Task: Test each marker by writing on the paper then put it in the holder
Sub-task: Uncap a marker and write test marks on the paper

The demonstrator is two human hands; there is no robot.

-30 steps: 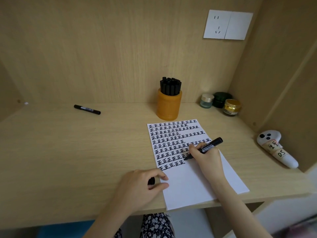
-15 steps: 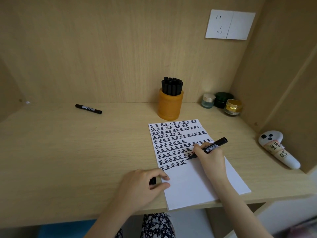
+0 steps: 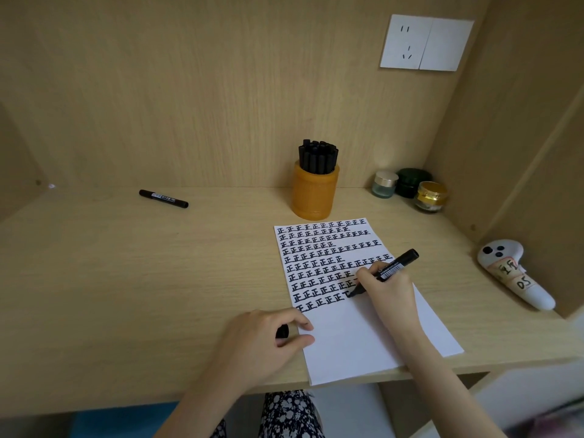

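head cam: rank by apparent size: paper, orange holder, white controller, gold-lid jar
1. paper
2. orange holder
3. white controller, close to the holder in apparent size; it lies nearer the camera, so that order is unsure
4. gold-lid jar

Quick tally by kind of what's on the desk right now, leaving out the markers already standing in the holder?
Markers outside the holder: 2, one writing in the right hand at, one lying loose
Marker cap: 1, in the left hand at
Holder: 1
Paper sheet: 1
Small jars: 3
White controller: 1
Total: 9
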